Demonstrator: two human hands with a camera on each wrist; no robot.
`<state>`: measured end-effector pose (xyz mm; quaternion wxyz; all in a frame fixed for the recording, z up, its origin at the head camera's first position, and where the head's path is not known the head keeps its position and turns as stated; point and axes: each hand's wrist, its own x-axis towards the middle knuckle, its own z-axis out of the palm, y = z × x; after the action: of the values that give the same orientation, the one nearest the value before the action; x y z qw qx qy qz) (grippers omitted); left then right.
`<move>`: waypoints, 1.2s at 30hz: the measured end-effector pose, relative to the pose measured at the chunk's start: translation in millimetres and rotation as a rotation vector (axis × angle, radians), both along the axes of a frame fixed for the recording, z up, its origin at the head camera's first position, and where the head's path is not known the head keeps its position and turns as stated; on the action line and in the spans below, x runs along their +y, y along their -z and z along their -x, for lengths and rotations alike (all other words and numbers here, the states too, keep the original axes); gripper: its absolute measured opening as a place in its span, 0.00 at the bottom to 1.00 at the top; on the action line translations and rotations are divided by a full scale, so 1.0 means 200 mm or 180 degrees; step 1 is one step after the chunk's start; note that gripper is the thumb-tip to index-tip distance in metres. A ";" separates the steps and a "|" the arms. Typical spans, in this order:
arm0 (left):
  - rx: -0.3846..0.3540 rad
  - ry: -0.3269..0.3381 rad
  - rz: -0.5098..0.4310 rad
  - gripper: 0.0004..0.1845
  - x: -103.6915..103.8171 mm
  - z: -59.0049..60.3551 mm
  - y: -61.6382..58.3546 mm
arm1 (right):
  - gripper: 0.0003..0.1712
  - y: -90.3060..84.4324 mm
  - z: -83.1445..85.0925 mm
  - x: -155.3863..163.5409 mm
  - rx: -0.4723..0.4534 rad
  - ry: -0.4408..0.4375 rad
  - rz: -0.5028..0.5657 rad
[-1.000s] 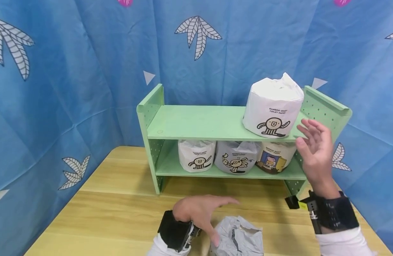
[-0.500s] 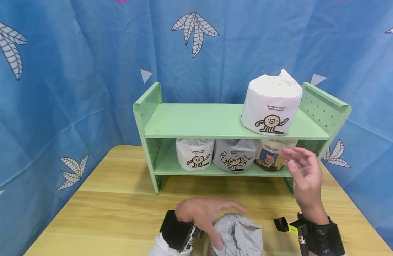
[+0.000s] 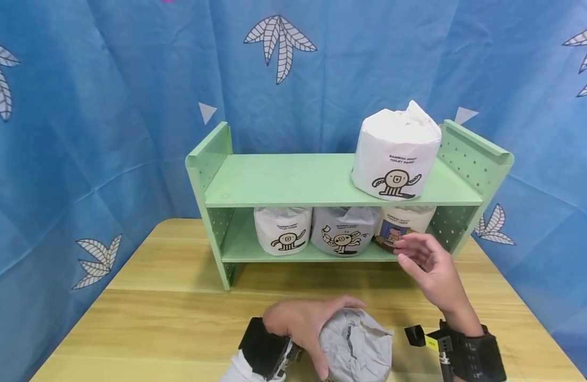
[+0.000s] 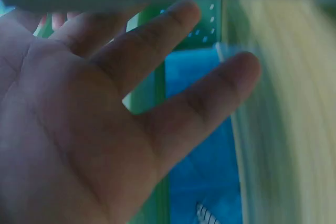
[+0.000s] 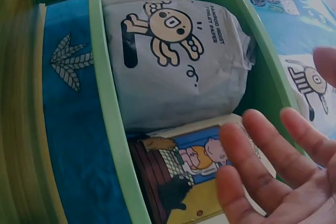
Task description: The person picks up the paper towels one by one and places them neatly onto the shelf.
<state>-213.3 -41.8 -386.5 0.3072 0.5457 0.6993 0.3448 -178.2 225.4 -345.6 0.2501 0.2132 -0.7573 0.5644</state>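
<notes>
- Two tiers make up the green shelf [image 3: 322,183], which stands on the wooden table [image 3: 169,313] in front of a blue patterned curtain [image 3: 83,106]; only the head view takes in the whole unit.
- On the upper tier, toward its right end, one white wrapped roll [image 3: 395,154] stands upright.
- On the lower tier, three wrapped rolls sit side by side: a white roll [image 3: 281,229] at left, a grey roll [image 3: 342,231] in the middle, and a picture-printed roll [image 3: 402,228] at right.
- The right wrist view shows the grey roll's cartoon print and the picture-printed roll's coloured scene up close, detail the head view renders too small to read.
- On the table's near edge, well apart from the shelf, lies a grey wrapped roll [image 3: 355,347]; neither wrist view shows it clearly.
- Left hand [image 3: 305,323]: draped over the left side and top of that roll, fingers curved round it in a grip. The left wrist view is blurred, showing only palm and fingers with shelf and curtain behind.
- Right hand [image 3: 429,262]: raised just in front of the picture-printed roll, fingers loose and spread, holding nothing; whether the fingertips [image 5: 252,135] touch the wrapper cannot be told.
</notes>
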 end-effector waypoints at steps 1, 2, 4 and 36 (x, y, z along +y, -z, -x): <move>-0.0050 0.0011 -0.0012 0.63 0.01 0.00 0.01 | 0.19 0.00 0.00 0.00 -0.0011 0.0028 -0.0111; -0.0098 0.0012 -0.0026 0.63 0.02 -0.01 0.02 | 0.19 0.00 0.00 0.01 -0.0011 0.0039 -0.0186; -0.0235 -0.0026 -0.0071 0.62 0.03 -0.01 0.03 | 0.19 0.00 0.00 0.02 -0.0003 0.0054 -0.0293; 0.0322 -0.0452 -0.0689 0.58 0.08 0.03 0.16 | 0.20 0.01 0.02 0.05 -0.0013 0.0119 -0.0787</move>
<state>-219.6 -25.0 -418.3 0.1858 0.5414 0.7094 0.4112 -181.2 235.9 -346.8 0.2308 0.2270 -0.8254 0.4624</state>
